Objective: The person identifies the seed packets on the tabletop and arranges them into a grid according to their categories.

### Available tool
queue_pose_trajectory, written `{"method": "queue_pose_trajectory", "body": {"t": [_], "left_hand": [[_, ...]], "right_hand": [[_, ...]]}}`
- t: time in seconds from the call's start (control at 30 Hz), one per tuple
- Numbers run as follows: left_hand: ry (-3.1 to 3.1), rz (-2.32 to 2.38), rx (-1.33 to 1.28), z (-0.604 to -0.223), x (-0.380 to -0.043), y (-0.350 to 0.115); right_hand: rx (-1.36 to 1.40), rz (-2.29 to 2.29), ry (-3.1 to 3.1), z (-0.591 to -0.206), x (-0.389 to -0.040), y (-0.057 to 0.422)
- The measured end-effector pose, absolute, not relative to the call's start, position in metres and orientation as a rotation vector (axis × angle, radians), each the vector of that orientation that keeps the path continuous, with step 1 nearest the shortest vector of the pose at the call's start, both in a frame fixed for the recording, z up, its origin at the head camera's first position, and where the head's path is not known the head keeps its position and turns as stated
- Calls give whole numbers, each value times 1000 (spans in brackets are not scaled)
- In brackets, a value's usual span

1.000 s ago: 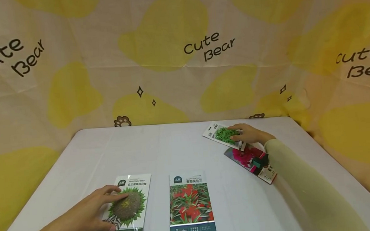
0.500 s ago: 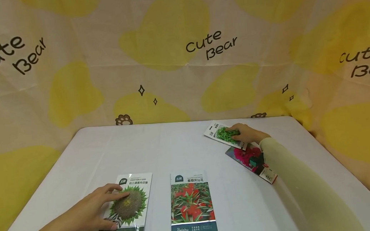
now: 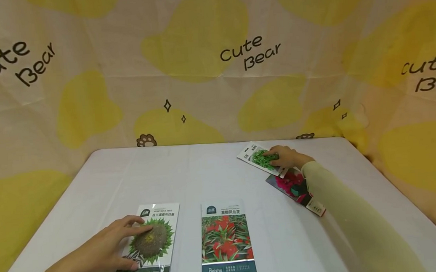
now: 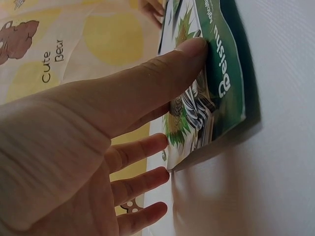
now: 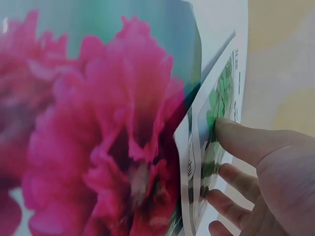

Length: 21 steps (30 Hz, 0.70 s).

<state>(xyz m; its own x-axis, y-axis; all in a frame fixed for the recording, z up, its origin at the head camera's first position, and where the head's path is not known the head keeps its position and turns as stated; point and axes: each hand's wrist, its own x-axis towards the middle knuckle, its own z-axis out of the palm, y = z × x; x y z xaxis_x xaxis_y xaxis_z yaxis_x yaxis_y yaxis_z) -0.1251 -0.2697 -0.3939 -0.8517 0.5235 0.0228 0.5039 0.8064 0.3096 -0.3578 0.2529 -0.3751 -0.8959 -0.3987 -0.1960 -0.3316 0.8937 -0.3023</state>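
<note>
My left hand rests on a sunflower seed packet at the front left of the table, thumb and index finger touching its printed front. In the left wrist view the other fingers are spread beside the packet's edge. Far right, my right hand touches a seed packet with green leaves, its thumb and fingertips against the front in the right wrist view. That packet's near corner overlaps a packet with a pink flower, which my right forearm partly hides in the head view.
A seed packet with red flowers lies face up at the front middle, right of the sunflower packet. All of these lie on a white table. A yellow-patterned cloth hangs behind and around the table.
My right hand and the green-leaf packet have shifted slightly left against the pink-flower packet. The left hand and the other packets stay put; the head view has drifted a little.
</note>
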Motion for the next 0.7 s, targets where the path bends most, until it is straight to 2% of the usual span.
{"method": "queue_pose_trajectory", "body": {"t": [0.7], "left_hand": [[2940,465,851,-397,-126,-271]], "right_hand": [[-538,-310,2797,-377,-358,235]]}}
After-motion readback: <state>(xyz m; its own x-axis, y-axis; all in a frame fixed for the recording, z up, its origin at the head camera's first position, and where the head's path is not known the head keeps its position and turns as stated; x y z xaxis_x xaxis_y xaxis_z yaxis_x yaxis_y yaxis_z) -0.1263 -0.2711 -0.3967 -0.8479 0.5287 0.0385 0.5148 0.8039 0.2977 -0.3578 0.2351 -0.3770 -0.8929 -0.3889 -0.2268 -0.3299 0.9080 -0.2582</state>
